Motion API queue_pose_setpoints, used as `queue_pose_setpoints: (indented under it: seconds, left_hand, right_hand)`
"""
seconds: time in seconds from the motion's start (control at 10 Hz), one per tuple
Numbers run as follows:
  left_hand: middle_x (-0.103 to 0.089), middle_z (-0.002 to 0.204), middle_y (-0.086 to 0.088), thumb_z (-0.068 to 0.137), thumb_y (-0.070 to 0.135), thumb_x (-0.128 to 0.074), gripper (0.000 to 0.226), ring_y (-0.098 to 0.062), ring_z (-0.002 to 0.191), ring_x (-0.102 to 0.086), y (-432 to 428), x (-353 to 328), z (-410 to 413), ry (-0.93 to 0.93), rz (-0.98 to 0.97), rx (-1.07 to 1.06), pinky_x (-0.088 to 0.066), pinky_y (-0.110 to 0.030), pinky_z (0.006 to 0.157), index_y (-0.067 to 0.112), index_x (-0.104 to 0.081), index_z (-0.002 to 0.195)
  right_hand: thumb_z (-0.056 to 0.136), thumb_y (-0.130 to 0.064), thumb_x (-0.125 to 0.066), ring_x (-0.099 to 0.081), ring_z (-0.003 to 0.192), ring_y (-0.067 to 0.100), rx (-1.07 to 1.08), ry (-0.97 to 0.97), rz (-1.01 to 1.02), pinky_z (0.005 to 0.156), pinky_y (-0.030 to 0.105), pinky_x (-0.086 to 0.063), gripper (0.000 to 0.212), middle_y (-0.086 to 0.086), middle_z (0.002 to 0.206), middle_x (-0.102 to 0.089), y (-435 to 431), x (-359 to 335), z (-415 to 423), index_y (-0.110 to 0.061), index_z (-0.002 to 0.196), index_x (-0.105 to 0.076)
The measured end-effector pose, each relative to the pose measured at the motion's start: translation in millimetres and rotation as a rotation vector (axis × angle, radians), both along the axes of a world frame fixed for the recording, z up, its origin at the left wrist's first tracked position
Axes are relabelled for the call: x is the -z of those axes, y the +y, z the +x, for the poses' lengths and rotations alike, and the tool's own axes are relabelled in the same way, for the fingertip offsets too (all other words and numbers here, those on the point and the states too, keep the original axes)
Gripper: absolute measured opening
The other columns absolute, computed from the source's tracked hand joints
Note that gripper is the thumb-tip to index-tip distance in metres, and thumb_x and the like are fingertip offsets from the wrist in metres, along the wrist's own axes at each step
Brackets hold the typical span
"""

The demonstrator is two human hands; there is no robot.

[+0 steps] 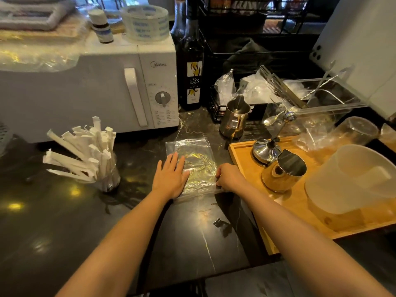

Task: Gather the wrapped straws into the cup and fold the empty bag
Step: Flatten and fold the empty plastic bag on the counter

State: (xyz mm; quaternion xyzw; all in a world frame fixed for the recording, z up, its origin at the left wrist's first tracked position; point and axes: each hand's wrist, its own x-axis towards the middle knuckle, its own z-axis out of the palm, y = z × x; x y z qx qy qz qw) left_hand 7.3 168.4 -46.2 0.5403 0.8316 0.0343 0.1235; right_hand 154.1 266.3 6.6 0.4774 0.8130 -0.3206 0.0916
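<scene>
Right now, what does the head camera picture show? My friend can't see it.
A person's left hand presses flat on a clear empty bag on a dark counter while the right hand pinches its near edge. A cup of wrapped straws stands left, before a white microwave.

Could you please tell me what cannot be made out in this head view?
- Clear plastic bag: near-left corner hidden under flat left hand.
- Right hand: fingertips curled under, grip unclear.
- Glass cup: mostly hidden behind white paper-wrapped straws.
</scene>
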Motion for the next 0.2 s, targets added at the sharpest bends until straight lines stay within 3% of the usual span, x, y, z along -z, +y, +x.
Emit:
queue_pose_setpoints:
  seconds: [0.2]
  left_hand:
    - [0.004,0.156,-0.007,0.095,0.04,-0.019,0.057,-0.022,0.143,0.006,-20.0,-33.9,-8.4,0.04,0.127,-0.012,-0.001,-0.038,0.116,0.015,0.002,0.143]
  right_hand:
    - [0.088,-0.016,-0.05,-0.06,0.098,0.034,-0.025,0.022,0.094,0.079,0.039,-0.049,0.023,0.02,0.11,-0.063,-16.6,-16.5,-11.5,0.0,0.103,-0.057]
